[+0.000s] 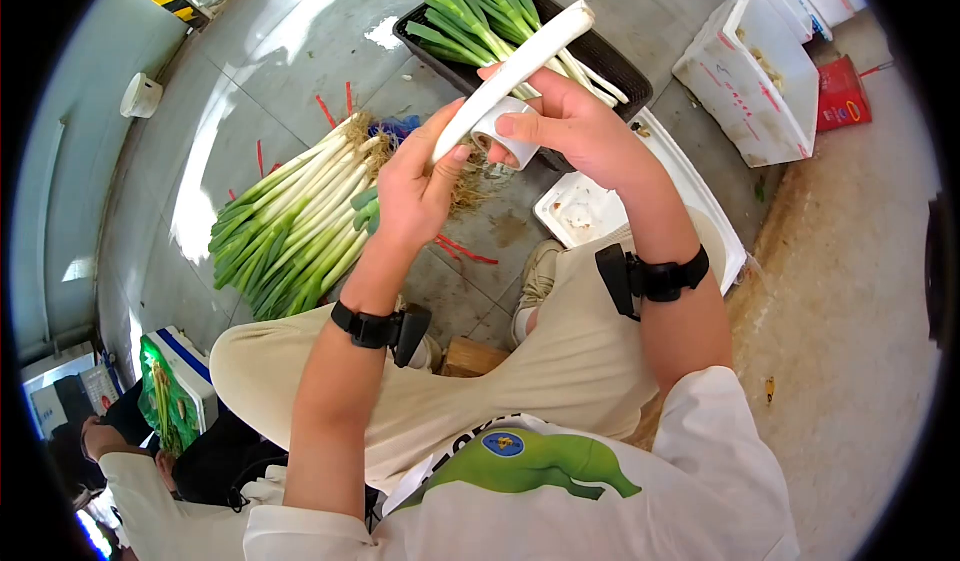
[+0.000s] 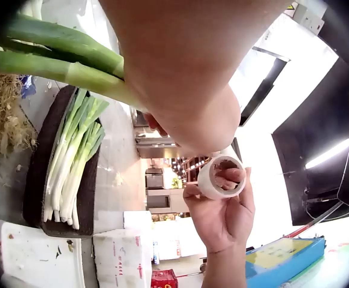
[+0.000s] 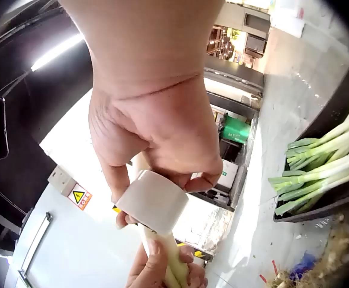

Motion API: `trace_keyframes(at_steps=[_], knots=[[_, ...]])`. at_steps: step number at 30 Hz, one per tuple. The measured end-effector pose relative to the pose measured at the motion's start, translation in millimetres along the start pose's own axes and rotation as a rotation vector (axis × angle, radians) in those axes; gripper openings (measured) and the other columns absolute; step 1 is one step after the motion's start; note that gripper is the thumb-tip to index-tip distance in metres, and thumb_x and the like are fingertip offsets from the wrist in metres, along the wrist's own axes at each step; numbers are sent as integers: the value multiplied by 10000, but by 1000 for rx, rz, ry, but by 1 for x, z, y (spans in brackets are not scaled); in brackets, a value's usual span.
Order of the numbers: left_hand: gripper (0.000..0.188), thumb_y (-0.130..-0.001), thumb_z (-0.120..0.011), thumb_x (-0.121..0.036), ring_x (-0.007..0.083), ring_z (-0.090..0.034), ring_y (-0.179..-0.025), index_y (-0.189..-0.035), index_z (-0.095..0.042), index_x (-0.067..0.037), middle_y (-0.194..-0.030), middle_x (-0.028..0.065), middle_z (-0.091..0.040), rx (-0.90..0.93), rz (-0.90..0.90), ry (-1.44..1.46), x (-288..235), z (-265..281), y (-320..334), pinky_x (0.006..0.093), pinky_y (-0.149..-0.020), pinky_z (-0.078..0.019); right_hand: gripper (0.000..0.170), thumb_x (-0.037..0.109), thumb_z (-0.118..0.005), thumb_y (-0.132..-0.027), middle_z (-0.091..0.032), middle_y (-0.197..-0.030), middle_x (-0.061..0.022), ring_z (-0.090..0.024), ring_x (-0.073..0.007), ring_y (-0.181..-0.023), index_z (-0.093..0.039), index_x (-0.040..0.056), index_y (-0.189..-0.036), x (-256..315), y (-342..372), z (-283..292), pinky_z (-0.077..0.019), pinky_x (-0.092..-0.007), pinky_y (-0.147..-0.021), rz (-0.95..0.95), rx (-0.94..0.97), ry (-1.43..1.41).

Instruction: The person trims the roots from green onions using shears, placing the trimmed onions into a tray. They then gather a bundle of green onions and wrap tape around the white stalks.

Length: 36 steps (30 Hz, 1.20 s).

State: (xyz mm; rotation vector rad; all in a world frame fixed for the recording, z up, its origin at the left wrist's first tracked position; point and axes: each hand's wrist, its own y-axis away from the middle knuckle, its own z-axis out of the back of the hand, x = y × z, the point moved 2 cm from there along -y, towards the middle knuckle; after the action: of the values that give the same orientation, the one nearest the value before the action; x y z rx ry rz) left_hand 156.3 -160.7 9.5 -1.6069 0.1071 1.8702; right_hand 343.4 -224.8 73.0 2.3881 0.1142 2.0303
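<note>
My left hand grips a thick white leek near its lower part; in the left wrist view its green leaves stretch out to the left. A white tape roll sits in my right hand, with the thumb on its outside and fingers through its core. The right hand's other fingers lie behind the leek stalk, whose white end points up and right. From the right wrist view, the roll is against the stalk, just above the left hand's fingers.
A pile of leeks with roots lies on the floor at left, red ties around it. Beyond the hands, a black basket holds more leeks. White foam boxes and a red box stand at right. Another person sits at lower left.
</note>
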Motion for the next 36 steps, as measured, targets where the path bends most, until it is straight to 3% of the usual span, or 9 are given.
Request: trace_keyframes(at_steps=[4, 7, 10, 18, 22, 26, 28, 32, 36], knots=[[373, -981, -638, -149, 125, -623, -893, -1327, -599, -12, -1062, 67, -689, -14, 20, 114, -3, -5, 4, 281, -782, -508, 559, 150, -668, -950, -696, -1004, -95, -683, -141, -827, -450, 28, -1450, 7, 10, 2, -523, -281, -751, -39, 14, 72], [331, -982, -632, -132, 95, -589, -785, -1290, -592, -20, -1005, 63, -679, -14, 40, 161, -3, -2, 6, 237, -692, -483, 548, 136, -675, -945, -693, -1025, -95, -686, -144, -842, -460, 28, -1438, 9, 11, 9, -527, -283, -762, -51, -14, 204], [262, -997, -611, -144, 66, -470, -600, -1223, -516, -51, -869, 82, -653, 55, 170, 490, -1, -5, 4, 210, -534, -388, 531, 110, -673, -943, -688, -1048, -93, -685, -144, -858, -468, 20, -1425, 5, 11, 15, -534, -285, -780, -36, -55, 276], [267, -1047, -522, -251, 115, -555, -628, -1193, -564, -30, -856, 85, -657, 222, 281, 671, -11, -3, -1, 236, -556, -440, 469, 37, -662, -928, -689, -1077, -79, -653, -124, -833, -527, 1, -1376, 13, 10, 12, -544, -273, -781, 173, 78, 206], [309, -1060, -488, -289, 121, -594, -709, -1192, -585, -28, -863, 77, -658, 258, 452, 652, -7, 0, -2, 241, -610, -467, 427, 34, -667, -922, -691, -1066, -83, -654, -123, -827, -563, -7, -1334, 4, 6, 11, -549, -267, -742, 201, 68, 158], [284, -1043, -535, -266, 108, -602, -783, -1208, -585, -40, -921, 69, -660, 252, 435, 638, 1, -6, -3, 238, -678, -475, 390, 43, -685, -909, -691, -1046, -92, -660, -127, -797, -591, -14, -1282, 4, 5, 10, -556, -268, -696, 162, -12, 132], [340, -995, -624, -193, 142, -609, -873, -1290, -562, -36, -1032, 85, -651, 39, 206, 395, -6, -11, -3, 283, -767, -498, 371, 47, -688, -907, -690, -1038, -93, -661, -129, -779, -600, -16, -1261, 3, 2, 9, -556, -268, -683, 162, -43, 131], [590, -897, -718, -89, 276, -607, -1053, -1433, -478, -28, -1198, 166, -615, -44, -84, -156, -4, -14, 0, 368, -897, -502, 341, 77, -694, -914, -691, -1006, -90, -663, -131, -719, -608, -13, -1232, 1, 1, 8, -550, -264, -651, 203, -174, 73], [563, -902, -708, -92, 292, -617, -1034, -1422, -502, -35, -1199, 179, -617, -62, -115, -300, -5, -12, 1, 355, -886, -504, 365, 119, -686, -934, -691, -1009, -94, -677, -136, -707, -588, -5, -1263, 0, 0, 4, -556, -268, -650, 173, -172, 85]])
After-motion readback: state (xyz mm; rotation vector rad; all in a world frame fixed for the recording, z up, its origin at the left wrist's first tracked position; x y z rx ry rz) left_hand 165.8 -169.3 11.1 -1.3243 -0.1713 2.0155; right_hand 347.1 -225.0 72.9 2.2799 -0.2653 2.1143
